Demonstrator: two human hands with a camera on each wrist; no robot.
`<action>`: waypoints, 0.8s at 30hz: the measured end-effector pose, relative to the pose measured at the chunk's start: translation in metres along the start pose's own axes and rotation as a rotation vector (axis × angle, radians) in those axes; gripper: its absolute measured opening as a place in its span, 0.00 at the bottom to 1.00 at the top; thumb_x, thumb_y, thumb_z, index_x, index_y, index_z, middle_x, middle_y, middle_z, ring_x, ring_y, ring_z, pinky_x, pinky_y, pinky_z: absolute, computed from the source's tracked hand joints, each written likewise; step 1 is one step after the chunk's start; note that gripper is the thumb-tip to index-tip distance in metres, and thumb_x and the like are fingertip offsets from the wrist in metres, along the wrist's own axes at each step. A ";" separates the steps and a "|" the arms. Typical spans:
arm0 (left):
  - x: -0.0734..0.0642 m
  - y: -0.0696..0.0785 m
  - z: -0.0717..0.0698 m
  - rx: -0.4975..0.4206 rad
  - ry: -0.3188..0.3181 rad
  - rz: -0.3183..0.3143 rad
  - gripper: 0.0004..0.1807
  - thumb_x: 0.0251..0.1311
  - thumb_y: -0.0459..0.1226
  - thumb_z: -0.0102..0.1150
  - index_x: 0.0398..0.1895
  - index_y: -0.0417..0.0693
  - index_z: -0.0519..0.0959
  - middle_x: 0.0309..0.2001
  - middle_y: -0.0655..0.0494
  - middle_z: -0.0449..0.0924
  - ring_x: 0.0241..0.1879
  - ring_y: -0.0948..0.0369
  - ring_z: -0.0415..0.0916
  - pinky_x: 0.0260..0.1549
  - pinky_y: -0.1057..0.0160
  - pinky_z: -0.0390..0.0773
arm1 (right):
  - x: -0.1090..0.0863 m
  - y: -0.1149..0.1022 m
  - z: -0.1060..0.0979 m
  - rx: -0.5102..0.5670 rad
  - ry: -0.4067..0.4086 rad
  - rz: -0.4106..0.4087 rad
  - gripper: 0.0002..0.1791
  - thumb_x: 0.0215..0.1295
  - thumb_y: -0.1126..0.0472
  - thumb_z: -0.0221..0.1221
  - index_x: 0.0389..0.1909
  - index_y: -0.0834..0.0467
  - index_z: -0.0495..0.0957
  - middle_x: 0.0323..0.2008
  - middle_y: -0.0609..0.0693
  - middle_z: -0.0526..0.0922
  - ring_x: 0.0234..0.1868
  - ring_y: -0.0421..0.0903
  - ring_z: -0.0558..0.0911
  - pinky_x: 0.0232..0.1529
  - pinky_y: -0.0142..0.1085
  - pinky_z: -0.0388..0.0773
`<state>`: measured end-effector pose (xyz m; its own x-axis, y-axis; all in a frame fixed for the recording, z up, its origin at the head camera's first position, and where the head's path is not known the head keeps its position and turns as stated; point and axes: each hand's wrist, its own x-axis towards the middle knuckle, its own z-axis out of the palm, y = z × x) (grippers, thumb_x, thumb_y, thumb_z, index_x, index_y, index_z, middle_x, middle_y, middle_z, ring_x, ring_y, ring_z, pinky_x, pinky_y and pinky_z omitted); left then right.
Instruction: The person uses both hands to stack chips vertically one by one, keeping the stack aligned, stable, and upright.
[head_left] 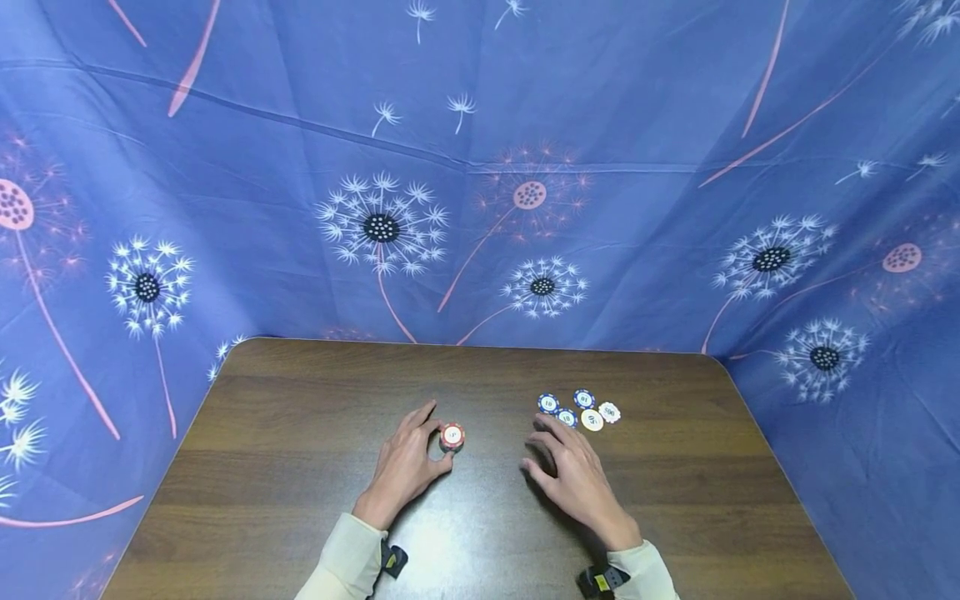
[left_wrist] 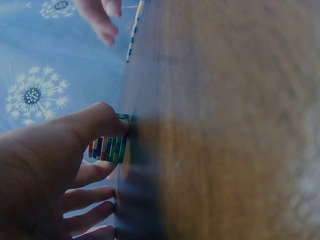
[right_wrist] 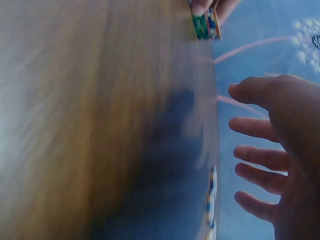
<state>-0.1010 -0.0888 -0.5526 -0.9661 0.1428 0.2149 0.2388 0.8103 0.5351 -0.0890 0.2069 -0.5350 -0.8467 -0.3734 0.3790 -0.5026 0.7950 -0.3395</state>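
Chip stack (head_left: 452, 436) sits between thumb and finger of the left hand (head_left: 405, 457), which pinches it from the sides. The right hand (head_left: 573, 477) holds nothing, fingers spread; five loose chips (head_left: 584, 403) lie just beyond its fingertips. An uneven squeeze could shear the stack and spill it — and a low sweep of the right fingers might scatter the loose ones. Under both hands is a brown wood-grain desk (head_left: 480, 517); beyond them hangs dandelion-printed blue cloth (head_left: 465, 208).
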 end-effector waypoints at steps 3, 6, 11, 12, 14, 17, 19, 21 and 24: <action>0.000 0.000 0.000 0.002 -0.005 0.001 0.24 0.49 0.44 0.81 0.51 0.48 0.88 0.74 0.46 0.75 0.72 0.45 0.73 0.41 0.39 0.86 | -0.012 0.009 -0.006 -0.013 0.029 0.024 0.21 0.58 0.57 0.78 0.51 0.59 0.87 0.66 0.61 0.81 0.66 0.64 0.80 0.63 0.62 0.75; 0.001 0.000 0.000 0.003 -0.011 0.004 0.24 0.50 0.44 0.81 0.52 0.48 0.88 0.74 0.46 0.75 0.72 0.45 0.73 0.41 0.40 0.86 | -0.022 0.017 -0.012 -0.022 0.060 0.044 0.20 0.57 0.58 0.79 0.49 0.60 0.87 0.64 0.62 0.82 0.65 0.66 0.81 0.60 0.63 0.76; 0.001 0.000 -0.001 -0.002 -0.009 0.009 0.25 0.50 0.43 0.81 0.52 0.47 0.88 0.74 0.45 0.75 0.72 0.45 0.73 0.42 0.40 0.87 | -0.035 0.027 -0.019 -0.026 0.091 0.081 0.21 0.56 0.60 0.79 0.49 0.61 0.87 0.63 0.64 0.82 0.64 0.68 0.80 0.60 0.65 0.76; 0.001 0.000 -0.002 -0.003 -0.007 0.009 0.25 0.50 0.43 0.81 0.52 0.47 0.88 0.74 0.44 0.75 0.72 0.45 0.73 0.43 0.41 0.87 | -0.037 0.028 -0.020 -0.027 0.093 0.090 0.21 0.56 0.60 0.79 0.49 0.61 0.87 0.64 0.63 0.82 0.65 0.68 0.80 0.60 0.65 0.75; 0.001 0.000 -0.002 -0.002 -0.005 0.009 0.25 0.50 0.43 0.81 0.52 0.47 0.88 0.74 0.44 0.75 0.72 0.45 0.73 0.43 0.40 0.87 | -0.041 0.030 -0.022 -0.028 0.097 0.108 0.20 0.56 0.60 0.79 0.49 0.61 0.87 0.63 0.63 0.82 0.65 0.67 0.80 0.61 0.64 0.75; 0.001 -0.001 -0.001 0.000 -0.003 0.013 0.25 0.50 0.43 0.81 0.52 0.46 0.88 0.74 0.44 0.76 0.72 0.45 0.73 0.43 0.40 0.87 | -0.048 0.032 -0.025 -0.039 0.098 0.144 0.20 0.56 0.60 0.79 0.49 0.60 0.87 0.63 0.62 0.83 0.65 0.66 0.80 0.60 0.64 0.74; 0.001 0.000 -0.001 0.002 -0.001 0.016 0.25 0.50 0.43 0.81 0.52 0.47 0.88 0.73 0.44 0.76 0.72 0.45 0.73 0.42 0.41 0.87 | -0.052 0.035 -0.028 -0.049 0.096 0.161 0.20 0.56 0.61 0.79 0.49 0.60 0.88 0.63 0.62 0.83 0.65 0.65 0.80 0.60 0.64 0.74; 0.001 0.000 0.000 0.003 0.001 0.018 0.25 0.50 0.44 0.81 0.52 0.47 0.88 0.73 0.44 0.76 0.72 0.45 0.73 0.43 0.41 0.87 | -0.054 0.038 -0.031 -0.059 0.096 0.169 0.20 0.56 0.61 0.79 0.48 0.61 0.87 0.63 0.63 0.83 0.65 0.65 0.80 0.61 0.65 0.73; 0.000 0.000 0.000 -0.001 0.002 0.015 0.25 0.50 0.43 0.81 0.52 0.47 0.88 0.73 0.44 0.76 0.72 0.45 0.73 0.43 0.41 0.87 | -0.054 0.046 -0.035 -0.082 0.093 0.165 0.20 0.55 0.61 0.79 0.48 0.62 0.87 0.62 0.64 0.83 0.64 0.66 0.80 0.61 0.66 0.73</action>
<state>-0.1013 -0.0887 -0.5522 -0.9623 0.1536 0.2245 0.2531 0.8076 0.5327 -0.0606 0.2800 -0.5409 -0.8948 -0.1921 0.4029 -0.3393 0.8793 -0.3343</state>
